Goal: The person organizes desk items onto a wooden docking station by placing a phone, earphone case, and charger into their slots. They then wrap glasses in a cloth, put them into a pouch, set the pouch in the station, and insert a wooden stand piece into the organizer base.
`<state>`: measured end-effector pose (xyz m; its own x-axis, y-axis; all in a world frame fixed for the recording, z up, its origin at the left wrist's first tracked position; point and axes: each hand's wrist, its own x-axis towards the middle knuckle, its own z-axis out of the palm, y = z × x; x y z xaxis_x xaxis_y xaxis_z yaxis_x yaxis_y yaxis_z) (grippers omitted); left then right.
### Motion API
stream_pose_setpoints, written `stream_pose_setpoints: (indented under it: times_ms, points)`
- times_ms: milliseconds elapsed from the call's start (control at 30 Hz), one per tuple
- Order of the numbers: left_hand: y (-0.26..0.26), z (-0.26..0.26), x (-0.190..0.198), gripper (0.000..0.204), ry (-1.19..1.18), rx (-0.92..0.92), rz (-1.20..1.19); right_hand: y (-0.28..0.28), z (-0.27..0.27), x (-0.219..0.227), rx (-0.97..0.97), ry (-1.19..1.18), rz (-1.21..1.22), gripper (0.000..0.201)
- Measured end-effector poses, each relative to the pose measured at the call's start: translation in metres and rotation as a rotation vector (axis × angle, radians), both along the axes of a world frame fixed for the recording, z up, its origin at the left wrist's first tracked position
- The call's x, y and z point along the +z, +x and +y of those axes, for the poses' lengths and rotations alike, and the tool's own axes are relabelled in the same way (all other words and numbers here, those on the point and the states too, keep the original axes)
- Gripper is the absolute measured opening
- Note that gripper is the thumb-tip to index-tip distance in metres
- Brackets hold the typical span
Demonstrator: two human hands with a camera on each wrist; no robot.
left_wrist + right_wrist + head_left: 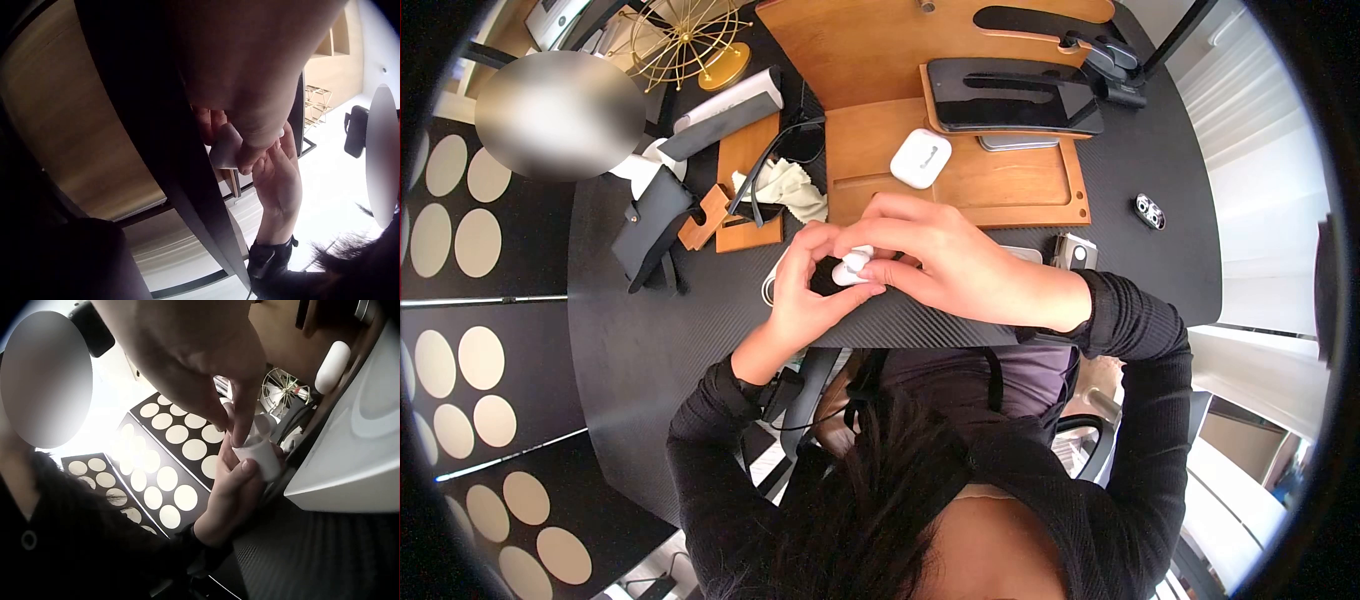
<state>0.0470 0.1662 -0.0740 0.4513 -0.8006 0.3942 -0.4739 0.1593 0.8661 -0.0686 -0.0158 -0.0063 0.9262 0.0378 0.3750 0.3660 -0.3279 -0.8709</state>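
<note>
A small white case (850, 270) with its lid up is held in the left hand (800, 295), above the desk's near edge. In the right wrist view the left thumb and fingers grip the case (262, 461) from below. From above, the right hand (955, 265) reaches to its opening, thumb and finger pinching a small white piece (225, 401), largely hidden by the fingers. The left wrist view shows the case (226, 147) between both hands, its far side covered. A second white case (920, 158), closed, lies on the wooden organizer (855, 205).
A phone (1010, 95) rests on the organizer's raised part. To the left are glasses, a cream cloth (792, 188), a black pouch (650, 228) and a golden wheel ornament (690, 40). A small silver object (1149, 212) lies at the right.
</note>
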Motion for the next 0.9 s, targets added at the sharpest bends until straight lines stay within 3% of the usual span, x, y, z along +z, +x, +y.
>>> stream_pose_setpoints:
  times_ms: [100, 167, 367, 467, 900]
  points:
    - [-0.002, -0.001, 0.003, 0.065, -0.016, -0.004, -0.008, -0.002, -0.002, 0.0, -0.008, -0.063, -0.039, 0.026]
    - [-0.002, -0.001, 0.004, 0.065, -0.022, 0.002, 0.022, -0.005, -0.004, 0.005, -0.072, -0.307, 0.031, 0.028]
    - [0.0, -0.001, 0.002, 0.063, 0.001, -0.013, -0.023, -0.009, -0.003, 0.009, -0.125, -0.542, 0.012, 0.025]
    - [-0.002, -0.003, 0.006, 0.063, -0.022, -0.113, 0.08, -0.007, -0.001, 0.002, -0.125, -0.573, -0.139, 0.025]
    - [-0.002, 0.0, 0.014, 0.07, 0.076, -0.22, 0.388, -0.007, -0.01, 0.016, -0.035, -0.634, -0.072, 0.026]
